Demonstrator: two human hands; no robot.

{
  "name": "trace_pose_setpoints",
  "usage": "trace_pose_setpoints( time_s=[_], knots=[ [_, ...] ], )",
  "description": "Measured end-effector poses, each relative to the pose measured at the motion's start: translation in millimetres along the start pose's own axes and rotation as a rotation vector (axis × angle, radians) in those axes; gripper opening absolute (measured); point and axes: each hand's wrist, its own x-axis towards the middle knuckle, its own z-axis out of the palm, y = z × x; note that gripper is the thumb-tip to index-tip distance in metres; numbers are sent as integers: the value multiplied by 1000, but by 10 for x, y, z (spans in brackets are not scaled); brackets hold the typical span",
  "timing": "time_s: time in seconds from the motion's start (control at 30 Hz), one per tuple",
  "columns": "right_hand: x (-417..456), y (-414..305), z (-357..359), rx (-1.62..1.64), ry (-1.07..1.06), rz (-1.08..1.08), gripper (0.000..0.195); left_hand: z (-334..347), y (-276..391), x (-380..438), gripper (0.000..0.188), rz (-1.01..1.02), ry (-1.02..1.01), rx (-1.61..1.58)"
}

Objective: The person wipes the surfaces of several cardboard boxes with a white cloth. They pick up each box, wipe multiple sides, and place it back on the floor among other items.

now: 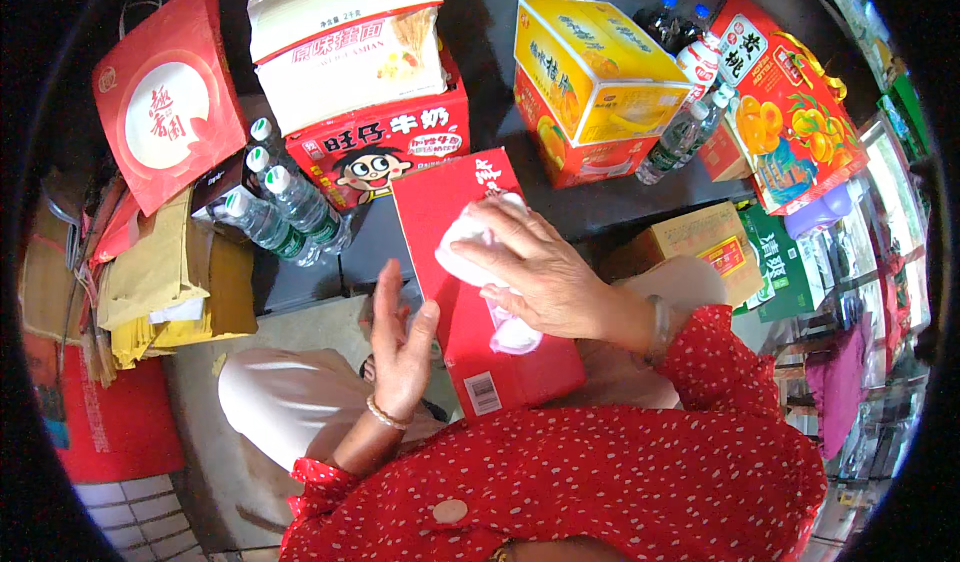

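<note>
A red cardboard box (442, 209) lies before me, its near end against my body and its far end by the dark table. With my right hand (544, 273) I hold a crumpled white cloth (472, 251) with pinkish marks, pressed onto the top of this box. Part of the cloth hangs out below my fingers. My left hand (401, 341) is raised beside the box's left edge, fingers apart, holding nothing. Whether its thumb touches the box I cannot tell. A white label with a printed code (482, 393) sits at the box's near end.
Noodle packs (352, 59) rest on a red milk carton (382, 146) across the dark table (487, 59). Clear water bottles (300, 202) and a red gift bag (169, 104) stand left. Right are a yellow-and-red fruit box (592, 74), more bottles (671, 142) and a yellow-peach box (795, 112).
</note>
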Motion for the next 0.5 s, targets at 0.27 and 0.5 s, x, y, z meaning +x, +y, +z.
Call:
trace_pose_setpoints(
  time_s=[0.27, 0.5],
  knots=[
    [557, 534, 206, -115, -39, -57, 43, 161, -107, -4, 66, -20, -137, -152],
    [943, 760, 198, -76, -71, 219, 38, 137, -153, 0, 67, -1, -67, -115]
  ],
)
